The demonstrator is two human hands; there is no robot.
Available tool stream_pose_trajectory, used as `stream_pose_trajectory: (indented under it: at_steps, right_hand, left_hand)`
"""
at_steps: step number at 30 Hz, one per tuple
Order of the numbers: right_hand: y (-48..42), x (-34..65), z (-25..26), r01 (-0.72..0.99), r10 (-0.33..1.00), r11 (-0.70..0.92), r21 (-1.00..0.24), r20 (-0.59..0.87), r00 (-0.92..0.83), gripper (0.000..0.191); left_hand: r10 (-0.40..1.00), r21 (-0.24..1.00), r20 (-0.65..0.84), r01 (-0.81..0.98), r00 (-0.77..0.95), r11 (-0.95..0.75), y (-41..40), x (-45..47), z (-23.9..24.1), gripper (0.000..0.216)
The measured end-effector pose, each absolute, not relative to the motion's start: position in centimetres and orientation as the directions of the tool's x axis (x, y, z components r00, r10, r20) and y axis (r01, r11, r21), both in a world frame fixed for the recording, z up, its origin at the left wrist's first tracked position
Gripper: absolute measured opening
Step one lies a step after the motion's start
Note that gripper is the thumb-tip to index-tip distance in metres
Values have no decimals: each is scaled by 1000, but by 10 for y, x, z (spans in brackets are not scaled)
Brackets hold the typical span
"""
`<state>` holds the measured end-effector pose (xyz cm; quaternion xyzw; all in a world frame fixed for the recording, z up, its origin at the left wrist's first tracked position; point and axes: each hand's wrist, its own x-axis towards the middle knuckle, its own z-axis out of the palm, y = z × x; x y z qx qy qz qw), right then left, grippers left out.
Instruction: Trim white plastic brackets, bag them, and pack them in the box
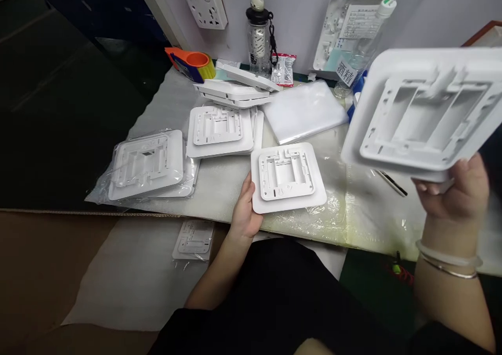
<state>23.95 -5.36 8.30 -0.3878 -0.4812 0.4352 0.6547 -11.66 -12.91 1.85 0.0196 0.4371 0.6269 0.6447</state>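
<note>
My left hand (245,211) grips the near left corner of a white square plastic housing (288,176) that lies hollow side up at the table's front edge. My right hand (455,187) holds a second, matching white housing (425,109) raised in the air at the right, tilted so its ribbed inside faces me; the fingers curl under its lower edge. A bangle and a thin bracelet (449,261) sit on my right wrist.
More white housings lie on the foam-covered table (219,187): one in a clear bag (147,164) at left, one (219,130) behind, a stack (233,91) further back. A pile of clear bags (304,112), tape dispenser (190,62), water bottle (259,36), alcohol bottle (361,46) and wall socket (204,2) stand behind. A bagged housing (194,240) lies in the cardboard box below.
</note>
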Motion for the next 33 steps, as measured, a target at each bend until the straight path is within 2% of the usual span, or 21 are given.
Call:
stream_pose_trajectory:
  at_steps: [6, 13, 18, 23, 28, 33]
  right_hand:
    - [-127, 245, 19, -225, 928, 192, -955, 102, 360, 32]
    - [-164, 228, -29, -340, 913, 144, -929, -8, 408, 33]
    - [-167, 224, -34, -364, 906, 132, -922, -37, 422, 35]
    - [-166, 224, -30, -408, 902, 83, -909, -105, 418, 33]
    - [-165, 214, -18, -468, 907, 43, -882, -161, 388, 22]
    - [-166, 205, -9, -434, 893, 56, -899, -149, 424, 28]
  left_hand:
    - [768, 560, -613, -787, -183, 259, -121, -118, 16, 44]
    - [873, 680, -434, -716, -223, 155, -123, -122, 6, 39]
    - [913, 783, -328, -611, -242, 119, -124, -132, 4, 38]
    - [917, 830, -274, -552, -290, 74, -123, -140, 6, 43]
    - [907, 850, -290, -518, -306, 96, -123, -138, 7, 41]
    - [899, 868, -285, -488, -332, 95, -120, -138, 2, 42]
